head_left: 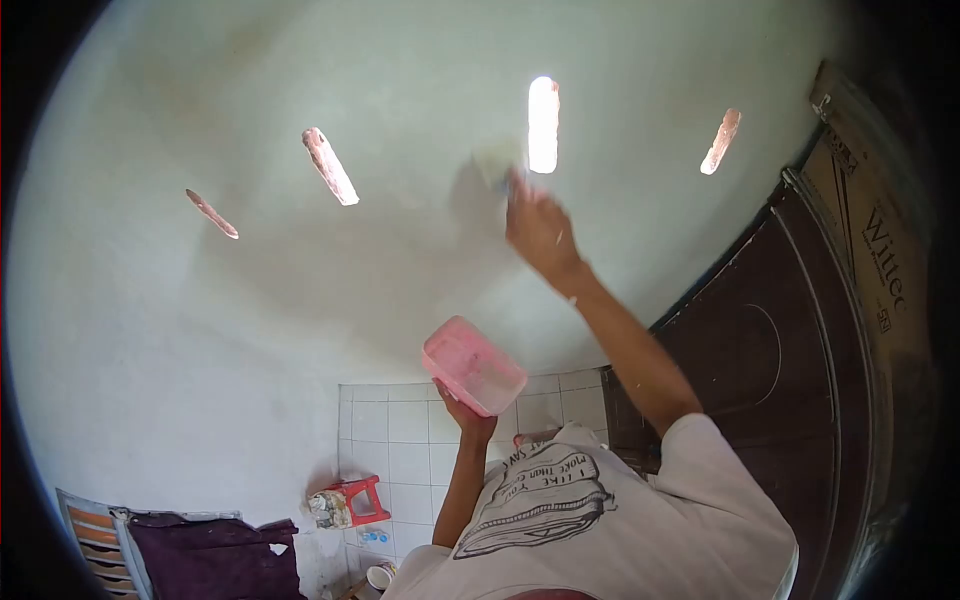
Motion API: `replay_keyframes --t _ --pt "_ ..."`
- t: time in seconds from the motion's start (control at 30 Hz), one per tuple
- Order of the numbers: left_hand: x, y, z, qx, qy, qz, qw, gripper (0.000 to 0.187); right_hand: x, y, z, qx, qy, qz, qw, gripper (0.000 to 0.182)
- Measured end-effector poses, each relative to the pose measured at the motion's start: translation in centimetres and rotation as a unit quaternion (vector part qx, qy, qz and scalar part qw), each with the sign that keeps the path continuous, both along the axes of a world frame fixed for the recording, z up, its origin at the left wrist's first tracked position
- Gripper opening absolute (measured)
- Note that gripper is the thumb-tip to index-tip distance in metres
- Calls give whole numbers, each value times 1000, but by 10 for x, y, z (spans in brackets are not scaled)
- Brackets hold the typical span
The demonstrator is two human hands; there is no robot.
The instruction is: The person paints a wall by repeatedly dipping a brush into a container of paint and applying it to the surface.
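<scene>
Pressing against the pale plastered wall (250,330), a small flat tool, most likely a putty scraper (497,160), sits just left of the bright vertical slot (543,125) and directly above the right hand (538,230). That hand is closed around the scraper's lower end, fingers curled, though motion blur hides exactly how they wrap it. The blade reads as a pale square, its flat face to the wall, and the tool's long axis runs up from the hand along the line of the raised forearm. Lower and nearer the body, the left hand (468,418) cups the underside of a pink plastic tub (473,365) from below, fingers closed on its base; the tub is tilted, its long axis running from upper left to lower right, its contents not readable. So the tub lies below and slightly left of the scraper, well apart from it, with the right hand the nearer one to the wall. Further out, 3 more slanted slots pierce the wall, a dark door (770,400) stands at right, and a red stool (350,502) rests on the white tiled floor (400,440) below.
</scene>
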State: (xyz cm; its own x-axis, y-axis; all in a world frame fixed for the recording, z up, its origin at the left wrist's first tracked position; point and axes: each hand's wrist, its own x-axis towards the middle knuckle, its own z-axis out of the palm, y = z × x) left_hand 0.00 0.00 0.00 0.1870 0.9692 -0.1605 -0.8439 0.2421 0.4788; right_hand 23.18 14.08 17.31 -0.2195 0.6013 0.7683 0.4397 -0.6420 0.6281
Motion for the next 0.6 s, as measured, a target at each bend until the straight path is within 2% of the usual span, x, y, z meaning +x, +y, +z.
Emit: replay_keyframes --t 0.03,0.07,0.1,0.13,0.2,0.27,0.3,0.33,0.4,0.43,0.5,0.53,0.6 --pt "-3 -2 0 -2 -15 -2 1000 72 -4 -13 -28 -114 256 65 958 59" --pt "-7 -7 0 -7 -31 -3 1000 72 -7 -28 -54 -221 492 120 834 50" --pt "-9 15 -1 11 -32 -2 999 72 -7 -23 -69 -289 681 180 648 42" --pt "-19 12 1 -6 -25 1 1000 71 -10 -37 -89 -293 685 178 643 42" --pt "-26 6 9 -24 -22 1 999 71 -3 -55 -109 -299 754 200 549 33" --pt "-28 3 17 32 -19 16 999 72 -7 -59 -60 -240 678 321 616 31" --pt "-32 2 15 27 -18 16 999 72 -10 -62 -15 -213 694 343 596 35" --pt "-37 3 11 5 -28 7 1000 72 -13 -64 20 -169 675 366 618 34" --pt "-39 0 8 -24 -34 -2 999 73 -20 -70 78 -11 709 479 518 26" --pt "-39 1 9 -28 -28 -2 999 73 -21 -68 84 -12 715 474 514 26" --pt "-38 -1 5 -37 -21 -5 999 73 -21 -62 88 37 774 500 387 25" --pt "-37 -1 1 -43 -24 -10 999 74 -19 -49 63 31 752 515 410 28" --pt "-37 -2 -2 -48 -24 -14 998 74 -19 -20 -16 38 797 483 360 34"
